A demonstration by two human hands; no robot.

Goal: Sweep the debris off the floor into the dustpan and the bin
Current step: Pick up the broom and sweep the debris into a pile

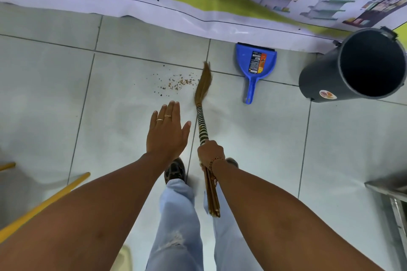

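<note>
- Debris (177, 83) lies scattered on the floor (275, 138), at 12 o'clock from the feet.
- Broom (203, 86) bristles touch its right edge, likely to gather it.
- Right hand (210, 152) is clamped on the broom handle; left hand (167, 132) hovers open and empty.
- Dustpan (255, 61) waits at 1 o'clock, bin (352, 66) at 2, open-mouthed.

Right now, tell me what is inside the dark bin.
The bin shows only a dark, shadowed interior; no debris is visible inside. Its bottom is too dark to make out.
</note>
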